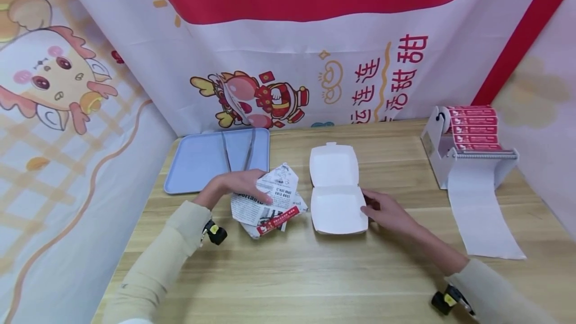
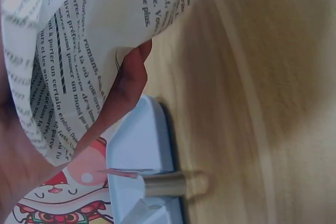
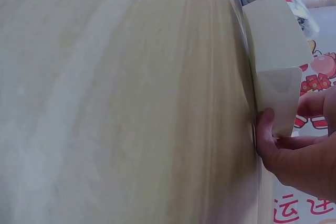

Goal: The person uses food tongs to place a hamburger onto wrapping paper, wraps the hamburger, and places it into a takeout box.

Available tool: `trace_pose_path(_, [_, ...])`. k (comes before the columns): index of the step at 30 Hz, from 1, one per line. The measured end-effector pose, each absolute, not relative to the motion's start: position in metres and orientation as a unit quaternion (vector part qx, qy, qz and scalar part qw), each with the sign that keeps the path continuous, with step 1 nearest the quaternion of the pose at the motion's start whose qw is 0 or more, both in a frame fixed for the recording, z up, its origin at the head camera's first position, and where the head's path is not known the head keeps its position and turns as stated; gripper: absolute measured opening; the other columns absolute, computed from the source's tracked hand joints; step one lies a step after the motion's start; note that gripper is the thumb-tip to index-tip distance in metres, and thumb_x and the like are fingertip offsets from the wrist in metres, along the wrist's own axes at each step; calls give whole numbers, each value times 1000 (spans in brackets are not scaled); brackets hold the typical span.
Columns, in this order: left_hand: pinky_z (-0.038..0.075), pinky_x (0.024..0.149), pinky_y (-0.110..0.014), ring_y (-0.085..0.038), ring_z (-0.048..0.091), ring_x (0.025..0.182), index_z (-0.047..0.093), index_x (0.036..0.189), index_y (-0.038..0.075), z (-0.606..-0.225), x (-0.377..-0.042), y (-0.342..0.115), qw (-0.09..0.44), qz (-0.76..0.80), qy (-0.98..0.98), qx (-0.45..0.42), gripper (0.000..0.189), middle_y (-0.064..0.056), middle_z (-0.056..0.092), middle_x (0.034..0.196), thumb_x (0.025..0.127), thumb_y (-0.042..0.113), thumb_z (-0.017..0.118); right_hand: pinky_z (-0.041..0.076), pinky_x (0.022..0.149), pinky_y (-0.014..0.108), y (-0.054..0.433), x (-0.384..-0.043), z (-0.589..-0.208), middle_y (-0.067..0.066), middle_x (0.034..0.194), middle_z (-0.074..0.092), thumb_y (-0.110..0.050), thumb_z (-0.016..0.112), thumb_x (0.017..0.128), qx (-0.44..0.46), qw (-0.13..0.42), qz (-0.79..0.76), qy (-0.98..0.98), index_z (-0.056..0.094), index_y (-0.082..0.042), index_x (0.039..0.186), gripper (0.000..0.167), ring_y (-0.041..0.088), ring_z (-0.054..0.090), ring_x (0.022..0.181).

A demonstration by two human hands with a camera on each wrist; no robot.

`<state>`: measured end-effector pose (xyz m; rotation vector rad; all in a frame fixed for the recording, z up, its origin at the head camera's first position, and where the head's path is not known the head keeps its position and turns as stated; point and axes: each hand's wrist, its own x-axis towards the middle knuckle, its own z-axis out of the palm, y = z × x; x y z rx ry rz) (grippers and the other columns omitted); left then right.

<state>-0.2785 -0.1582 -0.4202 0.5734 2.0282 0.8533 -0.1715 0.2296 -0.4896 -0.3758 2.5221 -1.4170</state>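
Observation:
In the head view my left hand grips a package wrapped in newsprint paper, raised over the table left of the white box. A red label strip lies across the package's near side. In the left wrist view the printed paper is folded, with fingers curled round behind it; its contents are hidden. An open white clamshell takeaway box stands on the table, lid laid back away from me. My right hand holds the box's right side, thumb and fingers around its corner in the right wrist view.
A light blue tray lies at the back left with metal tongs on it. At the right stands a label dispenser with a roll of red labels. Its white backing strip trails over the table.

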Motion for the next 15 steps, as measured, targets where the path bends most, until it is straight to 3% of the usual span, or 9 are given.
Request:
trace_pose_path(6, [58,75,-31,-17,70,78,60,120,8,-407,-285,-147,405,324,821,237,48,-6,71,98,84,35,78,54,79,19,227,-171,-495,29,135,59,-8,59,98,-115,92,-485,862,43,9,145,53,29,65,107])
trace_pose_path(15, [52,82,-28,-15,66,85,63,118,14,-392,-294,-101,388,267,832,294,47,-2,71,102,83,42,76,57,89,34,220,-175,-501,25,131,61,-14,60,100,-79,104,-484,865,44,5,146,52,31,63,111])
